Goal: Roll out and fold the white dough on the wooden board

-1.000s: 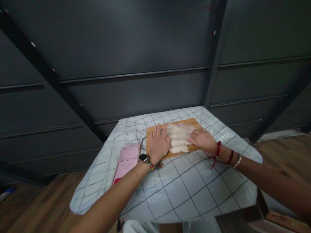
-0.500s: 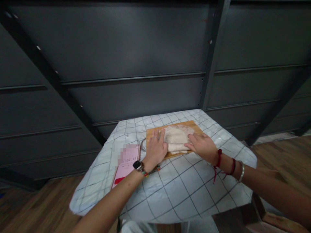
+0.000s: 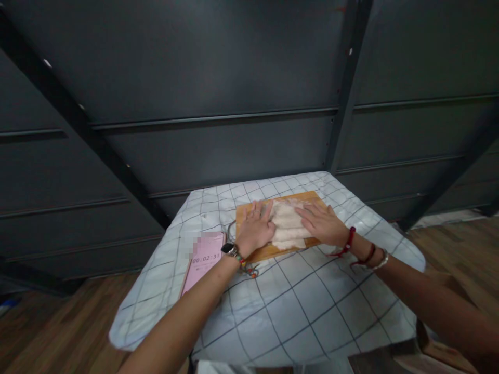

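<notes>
A pale, floury sheet of dough (image 3: pixel 287 224), folded into ridges, lies on a wooden cutting board (image 3: pixel 268 252) on a table with a white checked cloth (image 3: pixel 296 306). My left hand (image 3: pixel 255 230) lies flat on the board and on the dough's left side, fingers stretched out; a watch and a beaded bracelet are on its wrist. My right hand (image 3: pixel 322 223) presses flat on the dough's right side, fingers extended. Red string bracelets and a metal bangle are on that wrist.
A pink phone (image 3: pixel 203 259) showing a timer lies on the cloth left of the board. A thin wire loop (image 3: pixel 230 231) sits by the board's left edge. Dark metal panels (image 3: pixel 218 104) stand behind the table. Wooden floor (image 3: pixel 58 322) surrounds it.
Both hands have slid forward across the dough, away from me, and the dough looks flatter and more stretched out. The timer has advanced by a second.
</notes>
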`<move>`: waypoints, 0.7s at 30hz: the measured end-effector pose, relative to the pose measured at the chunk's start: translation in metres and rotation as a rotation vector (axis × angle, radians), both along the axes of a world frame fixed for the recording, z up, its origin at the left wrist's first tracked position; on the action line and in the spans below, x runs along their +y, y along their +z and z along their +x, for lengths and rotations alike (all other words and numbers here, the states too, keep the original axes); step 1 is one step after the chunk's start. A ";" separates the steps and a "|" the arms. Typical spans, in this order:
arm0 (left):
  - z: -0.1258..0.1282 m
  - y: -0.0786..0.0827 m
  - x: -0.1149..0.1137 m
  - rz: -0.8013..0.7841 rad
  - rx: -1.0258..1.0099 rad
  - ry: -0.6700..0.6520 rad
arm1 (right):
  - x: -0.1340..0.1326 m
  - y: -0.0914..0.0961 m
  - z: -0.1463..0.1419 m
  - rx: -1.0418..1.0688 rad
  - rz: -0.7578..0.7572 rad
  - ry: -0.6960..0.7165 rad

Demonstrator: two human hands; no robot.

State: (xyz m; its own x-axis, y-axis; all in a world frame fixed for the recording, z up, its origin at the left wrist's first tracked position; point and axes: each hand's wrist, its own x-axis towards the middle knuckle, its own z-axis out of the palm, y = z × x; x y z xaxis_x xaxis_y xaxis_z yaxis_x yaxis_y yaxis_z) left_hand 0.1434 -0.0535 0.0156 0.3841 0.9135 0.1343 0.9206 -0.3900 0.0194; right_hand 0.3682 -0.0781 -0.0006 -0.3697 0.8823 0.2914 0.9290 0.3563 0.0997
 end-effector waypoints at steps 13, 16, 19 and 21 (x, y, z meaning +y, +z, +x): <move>-0.001 -0.011 0.017 -0.071 -0.077 0.076 | 0.019 0.007 -0.001 0.062 -0.057 0.081; -0.002 -0.009 0.014 -0.135 -0.083 0.075 | 0.011 0.009 0.005 0.087 -0.025 0.273; -0.002 -0.009 0.011 -0.168 -0.073 0.076 | 0.003 0.009 0.009 0.075 -0.070 0.348; -0.002 -0.010 0.006 -0.123 -0.067 0.077 | -0.002 0.007 0.010 0.074 -0.075 0.333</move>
